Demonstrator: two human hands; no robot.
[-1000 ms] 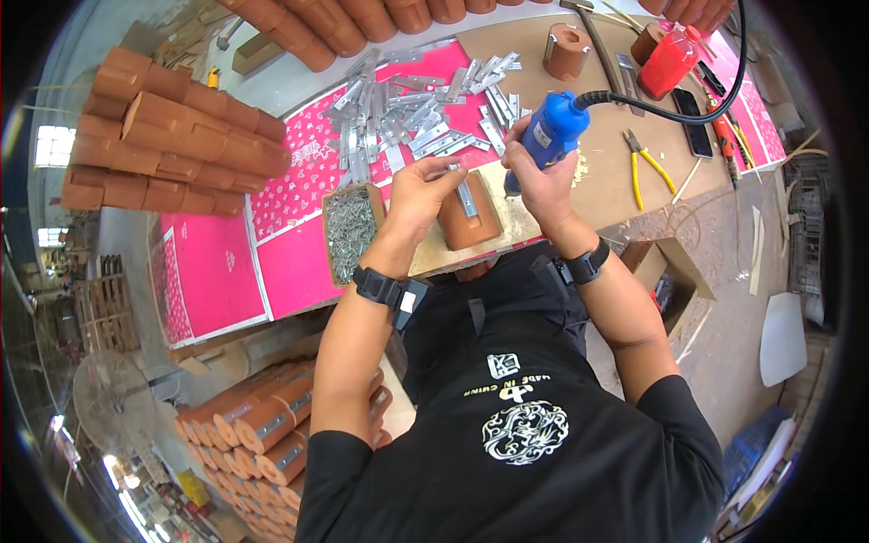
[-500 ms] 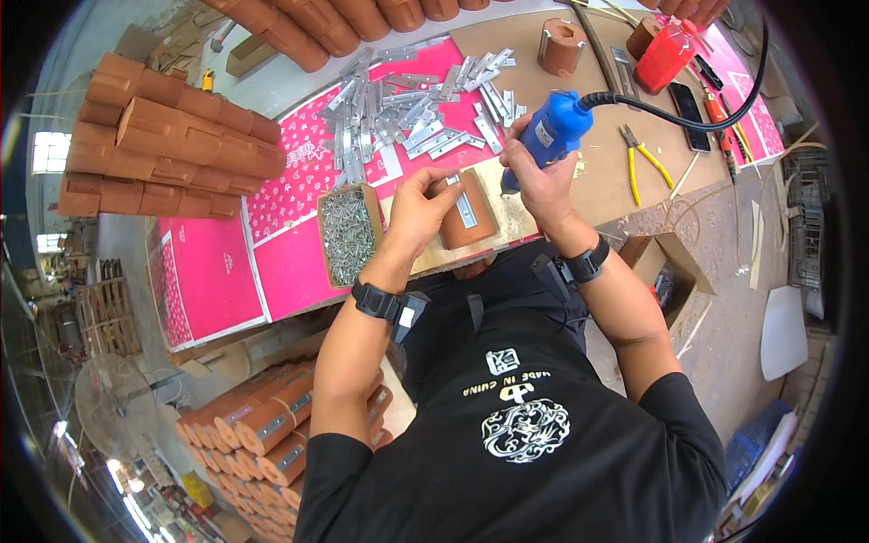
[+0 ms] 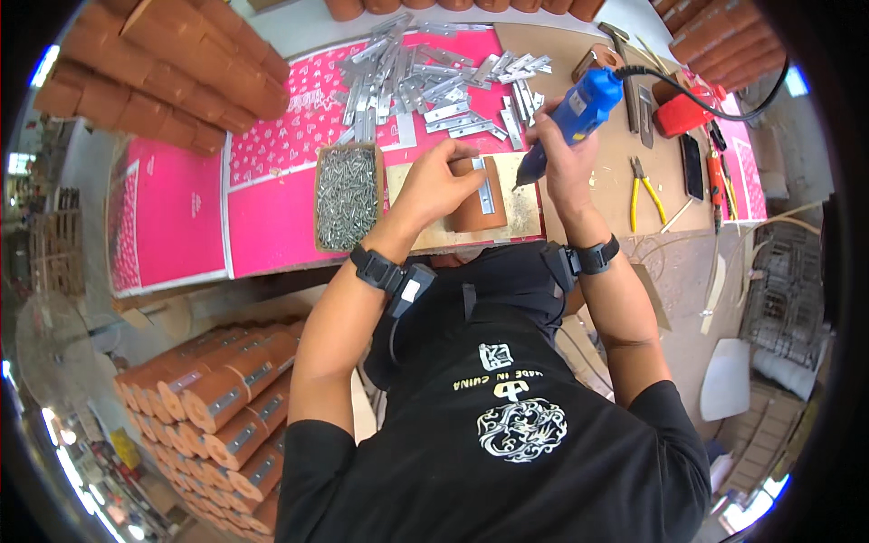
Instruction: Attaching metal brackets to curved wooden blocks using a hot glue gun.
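before us on the workbench (image 3: 272, 226), a metal strip (image 3: 488, 195) lies on a cylindrical block (image 3: 465, 217) at our left hand (image 3: 437, 188), left of the electric screwdriver (image 3: 587, 104) in our right hand (image 3: 570, 167). farther left, screws (image 3: 347, 199) lie in a box (image 3: 380, 172); behind our hands, heaped metal strips (image 3: 447, 112). pliers (image 3: 639, 175) lie right, a phone (image 3: 692, 167) beyond.

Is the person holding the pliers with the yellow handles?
No, the pliers lie on the brown sheet, while the person's right grip holds a blue tool.
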